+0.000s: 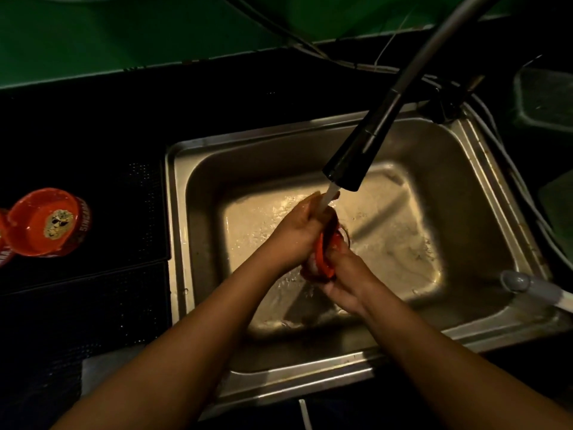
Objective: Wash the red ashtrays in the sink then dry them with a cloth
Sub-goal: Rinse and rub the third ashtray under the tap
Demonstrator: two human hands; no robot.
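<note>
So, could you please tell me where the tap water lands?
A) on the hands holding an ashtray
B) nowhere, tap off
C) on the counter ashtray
A: the stream from the spray head hits the left hand and the red ashtray, which the right hand also grips.

Black faucet head [348,162], dark perforated mats [77,305]

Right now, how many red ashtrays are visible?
3. One ashtray is gripped between left hand and right hand under the tap over the sink; a second ashtray sits on the counter left of it; a third ashtray is cut by the left edge. More may be hidden.
</note>
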